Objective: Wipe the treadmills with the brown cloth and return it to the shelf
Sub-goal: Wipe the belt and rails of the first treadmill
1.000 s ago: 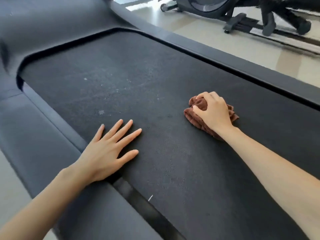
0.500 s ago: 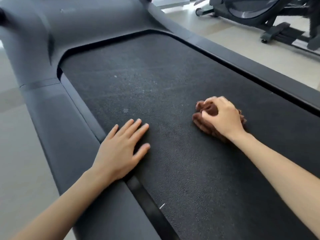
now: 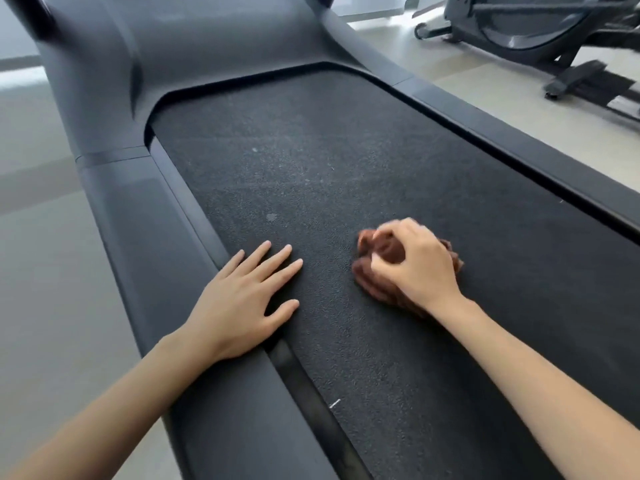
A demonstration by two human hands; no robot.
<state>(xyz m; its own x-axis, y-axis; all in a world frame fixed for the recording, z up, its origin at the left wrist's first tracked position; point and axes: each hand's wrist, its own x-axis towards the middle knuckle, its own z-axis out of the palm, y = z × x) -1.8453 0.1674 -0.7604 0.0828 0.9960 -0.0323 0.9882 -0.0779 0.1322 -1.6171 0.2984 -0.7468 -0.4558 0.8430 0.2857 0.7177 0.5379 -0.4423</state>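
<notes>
A dark grey treadmill fills the view, and its black textured belt runs from lower right up to the motor hood at top left. A bunched brown cloth lies on the belt right of centre. My right hand grips the cloth from above with curled fingers and covers most of it. My left hand rests flat on the belt's left edge, fingers straight and spread, its heel over the left side rail. Pale dust specks dot the belt ahead of my hands.
The right side rail borders the belt on the far side. Another exercise machine stands on the pale floor at the upper right. Grey floor lies left of the treadmill. No shelf is in view.
The view has swung so that more of the motor hood and left rail show. My right hand with the cloth has slid slightly along the belt. My left hand's fingers have drawn closer together.
</notes>
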